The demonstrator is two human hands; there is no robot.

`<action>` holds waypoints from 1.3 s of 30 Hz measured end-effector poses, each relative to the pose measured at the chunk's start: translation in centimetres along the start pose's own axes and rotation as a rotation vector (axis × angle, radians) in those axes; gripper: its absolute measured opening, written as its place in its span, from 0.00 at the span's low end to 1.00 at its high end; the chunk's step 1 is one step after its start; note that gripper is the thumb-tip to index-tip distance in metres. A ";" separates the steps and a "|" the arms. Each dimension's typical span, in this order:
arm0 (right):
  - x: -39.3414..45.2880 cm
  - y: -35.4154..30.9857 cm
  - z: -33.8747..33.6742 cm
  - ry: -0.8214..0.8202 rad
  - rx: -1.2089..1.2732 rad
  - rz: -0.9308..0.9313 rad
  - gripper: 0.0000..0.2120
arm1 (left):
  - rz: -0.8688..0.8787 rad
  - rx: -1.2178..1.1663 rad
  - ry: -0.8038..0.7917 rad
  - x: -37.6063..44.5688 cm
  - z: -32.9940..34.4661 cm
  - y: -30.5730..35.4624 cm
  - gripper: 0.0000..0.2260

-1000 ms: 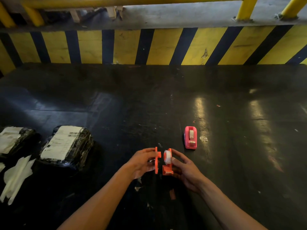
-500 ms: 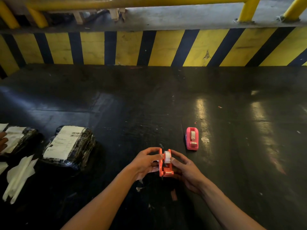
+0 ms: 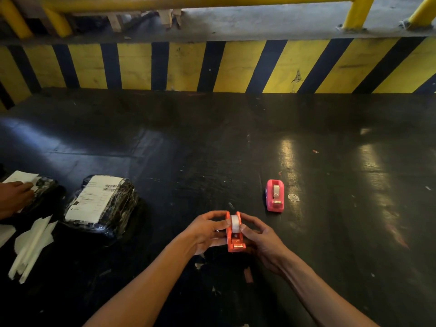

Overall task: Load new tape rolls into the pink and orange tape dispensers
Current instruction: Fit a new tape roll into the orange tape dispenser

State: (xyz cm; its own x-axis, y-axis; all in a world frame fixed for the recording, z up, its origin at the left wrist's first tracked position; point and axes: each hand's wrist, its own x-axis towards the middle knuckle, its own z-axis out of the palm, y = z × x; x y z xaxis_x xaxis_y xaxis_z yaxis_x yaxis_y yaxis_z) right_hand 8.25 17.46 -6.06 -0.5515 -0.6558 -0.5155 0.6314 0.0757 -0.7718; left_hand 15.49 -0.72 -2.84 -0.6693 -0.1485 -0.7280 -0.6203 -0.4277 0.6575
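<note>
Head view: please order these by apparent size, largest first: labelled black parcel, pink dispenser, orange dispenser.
1. labelled black parcel, clearly largest.
2. and 3. orange tape dispenser and pink tape dispenser look alike; the orange one, held nearer the camera, cannot be ranked fairly.

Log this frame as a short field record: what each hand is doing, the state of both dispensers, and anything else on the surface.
left hand: grips orange tape dispenser from its left side
right hand: grips it from the right
orange tape dispenser: closed, white tape roll inside
pink tape dispenser: on the black surface, roll loaded, untouched
other: two wrapped parcels at left; another person's hand on the far one
</note>
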 end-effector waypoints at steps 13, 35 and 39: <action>-0.1 -1.5 2.5 0.062 -0.320 -0.025 0.21 | 0.077 -0.203 0.060 0.1 0.2 -0.6 0.16; 0.2 3.9 -2.5 -0.092 -1.280 -0.224 0.28 | 0.492 1.124 0.163 0.2 -2.3 -8.1 0.23; 0.0 3.5 -1.9 -0.004 -1.162 -0.266 0.16 | 0.508 1.163 0.173 0.2 -2.3 -8.0 0.23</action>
State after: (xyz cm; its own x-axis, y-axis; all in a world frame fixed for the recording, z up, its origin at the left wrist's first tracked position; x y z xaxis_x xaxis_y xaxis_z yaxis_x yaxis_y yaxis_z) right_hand 9.42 19.12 -9.44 -0.5876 -0.7558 -0.2890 -0.3752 0.5709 -0.7303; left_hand 21.21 0.62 -8.72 -0.9277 -0.2160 -0.3044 -0.3611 0.7257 0.5856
